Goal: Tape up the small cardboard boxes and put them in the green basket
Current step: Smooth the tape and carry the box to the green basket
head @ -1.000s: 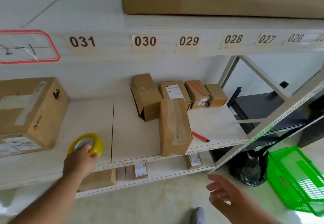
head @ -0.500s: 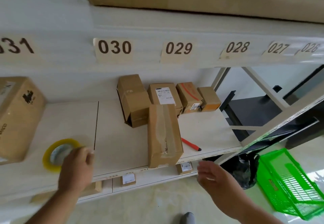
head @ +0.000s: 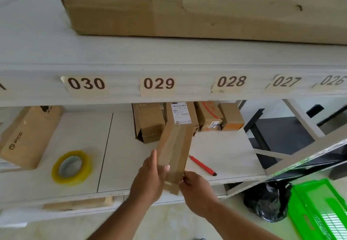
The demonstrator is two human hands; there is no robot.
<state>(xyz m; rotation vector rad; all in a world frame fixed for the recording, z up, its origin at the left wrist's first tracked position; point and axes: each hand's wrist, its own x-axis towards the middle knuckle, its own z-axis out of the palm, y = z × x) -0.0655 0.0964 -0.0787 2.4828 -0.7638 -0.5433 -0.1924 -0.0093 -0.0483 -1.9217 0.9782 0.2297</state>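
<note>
Fingers of left hand (head: 148, 181) wrapped round the near left side of the long taped cardboard box (head: 174, 155), thumb up along its left edge, fingertips pressed on the taped top. Right hand (head: 195, 192) pinches the box's near right corner, fingers curled tight; fingertips mostly hidden behind the box. Box tilted, near end overhanging the shelf board (head: 225, 157) front edge, far end near the labelled box (head: 181, 115) at 12 o'clock. Yellow tape roll (head: 72, 167) lies flat at 9 o'clock, well apart from both hands, bare board between. Red pen-like tool (head: 202, 165) just beside the box at 3 o'clock; can't tell pen or cutter. Green basket (head: 319, 209) on the floor at 4 o'clock, cut off by the frame edge, black bag (head: 266, 202) beside it. Row of small boxes at the back is half hidden under the numbered shelf beam (head: 122, 84). PICO box (head: 28, 138) at 9 o'clock, top hidden.
</note>
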